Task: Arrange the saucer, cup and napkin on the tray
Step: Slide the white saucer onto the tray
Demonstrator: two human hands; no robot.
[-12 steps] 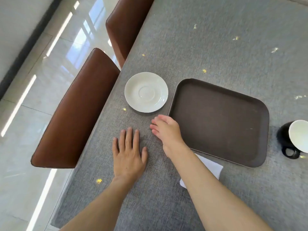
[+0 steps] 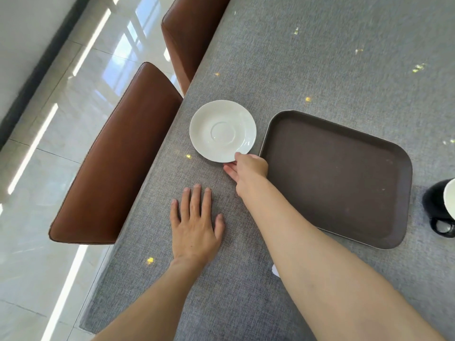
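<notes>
A: Starting at the left, what do you have?

B: Two brown chairs (image 2: 115, 166) are pushed up to the edge of the grey surface (image 2: 320, 57). Your left hand (image 2: 195, 225) lies flat on the cloth, palm down, fingers spread, holding nothing.

A: And the saucer?

B: The white saucer (image 2: 222, 131) sits on the surface just left of the tray, apart from its rim. Your right hand (image 2: 248, 169) has reached its near edge: the thumb rests on top of the rim and the fingers are beside or under it. I cannot tell whether you have actually pinched it.

A: Further right?

B: The dark brown tray (image 2: 339, 178) lies flat. Only a white corner of the napkin (image 2: 275, 269) peeks out beneath your right forearm. The black cup (image 2: 440, 207), white inside, is at the right edge of the frame, near the tray but off it.
</notes>
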